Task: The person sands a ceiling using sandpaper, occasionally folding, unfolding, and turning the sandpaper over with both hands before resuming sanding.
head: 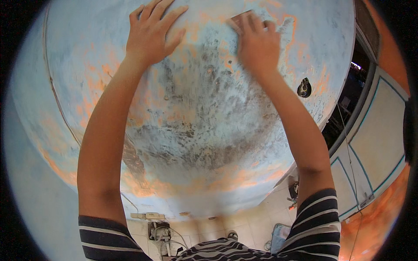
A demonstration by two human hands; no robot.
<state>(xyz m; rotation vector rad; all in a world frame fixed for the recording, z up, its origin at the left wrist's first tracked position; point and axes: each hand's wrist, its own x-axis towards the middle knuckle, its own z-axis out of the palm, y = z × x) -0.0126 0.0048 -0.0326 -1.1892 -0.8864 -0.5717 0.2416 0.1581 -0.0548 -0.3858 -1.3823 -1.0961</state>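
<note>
A wall (202, 98) with worn pale blue paint, orange patches and dark stains fills most of the view. High on its left part, my left hand (152, 34) rests with fingers spread and holds nothing. Farther right, my right hand (259, 45) presses a thin brown sheet (242, 19), possibly sandpaper, against the surface; this hand is slightly blurred. The sheet's far edge shows beyond my fingers. Below and right of that hand is a dark hole (304, 88) with wires in it.
A cable (52, 81) runs down the wall at left. At right stand an open doorway (346, 98) and a pale door panel (378, 130) with a hanging cord. On the tiled floor are a power strip (147, 216), a dark box with cables (159, 230) and a bluish container (280, 237).
</note>
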